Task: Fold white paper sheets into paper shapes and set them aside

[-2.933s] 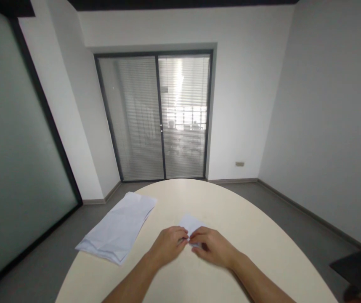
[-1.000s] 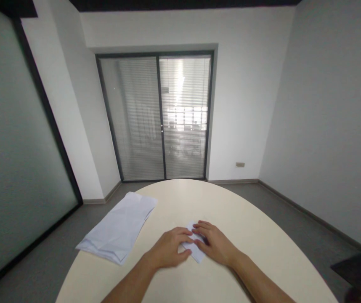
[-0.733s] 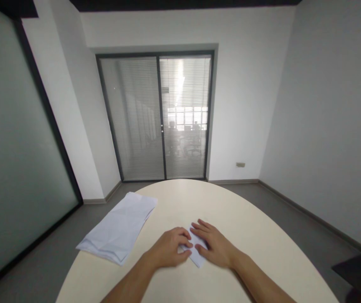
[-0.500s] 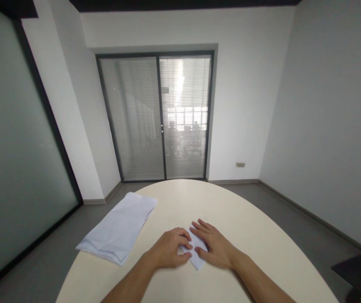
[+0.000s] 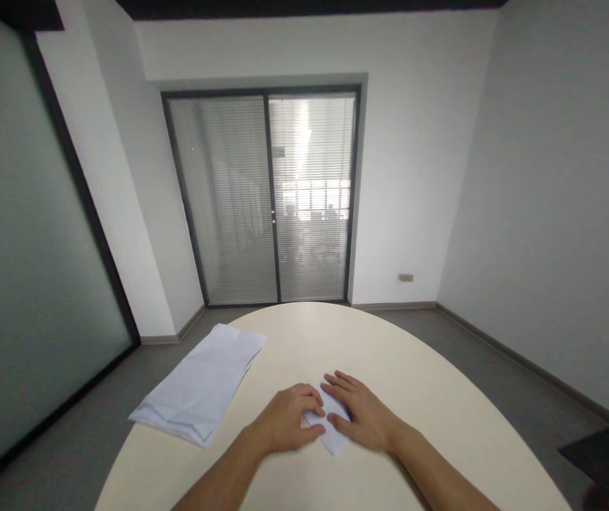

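Observation:
A small folded piece of white paper [image 5: 335,443] lies on the round cream table, partly covered by both hands. At its left edge, my left hand [image 5: 289,419] has bent fingers, with thumb and fingertips close together on the paper, holding it. My right hand [image 5: 364,413] rests over the right side of the paper, palm down, fingers stretched out and spread, thumb on the near part. The fingers hide most of the folds.
A stack of larger white paper sheets [image 5: 203,383] lies on the left of the table [image 5: 421,397], its corner overhanging the edge. Beyond the table stands a glass door with blinds [image 5: 224,206]. A dark flat object [image 5: 607,458] sits at the lower right, off the table.
Hardly anything differs. The right fingertips have shifted very slightly toward me over the folded paper; the left hand stays in place.

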A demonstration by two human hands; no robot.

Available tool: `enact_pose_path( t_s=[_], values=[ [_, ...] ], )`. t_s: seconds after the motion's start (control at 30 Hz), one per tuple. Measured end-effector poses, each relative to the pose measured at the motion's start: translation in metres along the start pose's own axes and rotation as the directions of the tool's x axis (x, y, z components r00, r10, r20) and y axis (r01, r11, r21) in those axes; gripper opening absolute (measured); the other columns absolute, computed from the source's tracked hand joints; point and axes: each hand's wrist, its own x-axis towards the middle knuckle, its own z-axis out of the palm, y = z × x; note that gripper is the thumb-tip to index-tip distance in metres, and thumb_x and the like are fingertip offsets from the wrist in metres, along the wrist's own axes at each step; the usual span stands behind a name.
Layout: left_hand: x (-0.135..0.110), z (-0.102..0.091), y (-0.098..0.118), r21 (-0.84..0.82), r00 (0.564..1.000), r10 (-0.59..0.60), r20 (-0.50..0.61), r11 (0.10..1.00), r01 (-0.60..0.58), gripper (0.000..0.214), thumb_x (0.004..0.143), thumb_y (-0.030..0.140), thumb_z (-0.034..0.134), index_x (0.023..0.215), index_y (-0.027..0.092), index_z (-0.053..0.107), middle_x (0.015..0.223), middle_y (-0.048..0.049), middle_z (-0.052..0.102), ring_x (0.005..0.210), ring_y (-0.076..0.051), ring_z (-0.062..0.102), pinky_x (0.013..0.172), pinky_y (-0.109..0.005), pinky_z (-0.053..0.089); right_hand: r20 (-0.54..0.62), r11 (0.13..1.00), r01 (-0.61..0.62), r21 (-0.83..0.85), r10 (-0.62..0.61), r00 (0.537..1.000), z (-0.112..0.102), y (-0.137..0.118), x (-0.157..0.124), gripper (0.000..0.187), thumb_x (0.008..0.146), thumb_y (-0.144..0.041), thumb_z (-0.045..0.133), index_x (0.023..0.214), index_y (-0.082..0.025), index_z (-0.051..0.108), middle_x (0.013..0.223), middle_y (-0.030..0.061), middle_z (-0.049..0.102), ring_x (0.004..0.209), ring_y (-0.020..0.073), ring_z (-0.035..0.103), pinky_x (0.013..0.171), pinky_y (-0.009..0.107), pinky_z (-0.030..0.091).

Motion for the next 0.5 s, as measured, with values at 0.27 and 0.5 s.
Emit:
enact_pose_path(
  t_s=[0.27,0.5],
  values=[
    [-0.0004,0.0015,0.0007,0.031,1.000,0.007,0.003,0.999,-0.008,0.020,0.076,0.023,0.072,0.096,0.025,0.070,0.108,0.0001,0.068,0.105,-0.017,0.060,0.096,-0.028,0.045,-0.050,0.999,0.035,0.040,-0.033,0.998,0.0010,-0.0003,-0.0017,0.053,0.092,-0.044,0.052,0.137,-0.017,0.056,0.146,0.0134,0.049,0.139,0.0297,0.040,0.118,0.050,0.028],
    [-0.0005,0.0007,-0.0010,0.053,1.000,-0.013,-0.009,0.998,0.014,0.025,0.077,0.027,0.073,0.102,0.026,0.070,0.112,-0.0010,0.066,0.106,-0.018,0.060,0.097,-0.029,0.045,-0.048,0.997,0.036,0.064,-0.033,0.998,0.0009,0.0004,-0.0012,0.052,0.093,-0.046,0.050,0.138,-0.020,0.055,0.147,0.0118,0.049,0.139,0.0299,0.040,0.118,0.051,0.027]
  ],
)
